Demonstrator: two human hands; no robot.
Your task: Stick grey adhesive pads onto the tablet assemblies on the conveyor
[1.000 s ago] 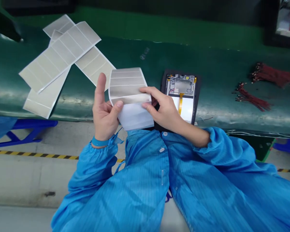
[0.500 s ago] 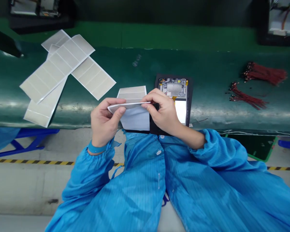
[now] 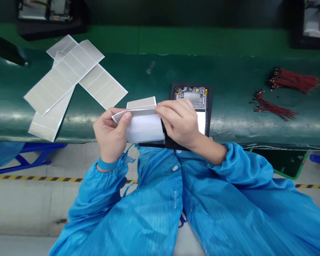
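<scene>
We are holding a sheet (image 3: 145, 127) above the worktop's (image 3: 234, 110) front edge, and it is bending along a crosswise fold, its white side facing us below and grey panels showing behind. Our left hand (image 3: 110, 133) is gripping the fold's left end, thumb in front and fingers behind; our right hand (image 3: 179, 121) is pinching the right end with its fingertips, the thumb largely hidden. Partly covered by the right hand, a device (image 3: 191, 97) is lying on a black pad (image 3: 210, 110) near the front edge, its circuit board showing. Loose sheets (image 3: 64, 76) are overlapping crosswise toward the worktop's left, the lowest reaching the front edge. Red wires (image 3: 294, 81) are lying in two bundles farther right, set back from that edge.
</scene>
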